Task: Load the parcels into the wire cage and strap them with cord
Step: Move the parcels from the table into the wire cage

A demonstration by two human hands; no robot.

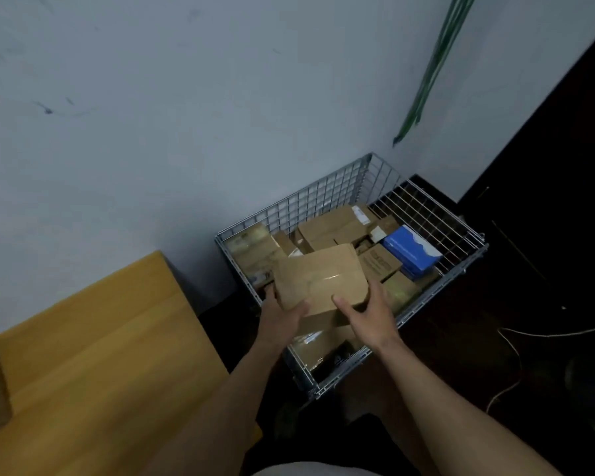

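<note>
pale wall (152,132) across the back, yellowish wooden top (100,355) lower left. wire cage (306,207) down on the dark floor in the corner, already stuffed with brown parcels, plus a blue box (411,252) toward its right side. flat cardboard parcel (320,278) tilted over the near part of the cage, gripped at its near edge by both hands. left hand (282,317) curled round the left corner, right hand (368,314) with thumb on top and fingers round the right edge. green cords (430,73) hanging down the wall, upper right. thin white cord (547,335) loose on the floor, right of the cage, apart from it.
</note>
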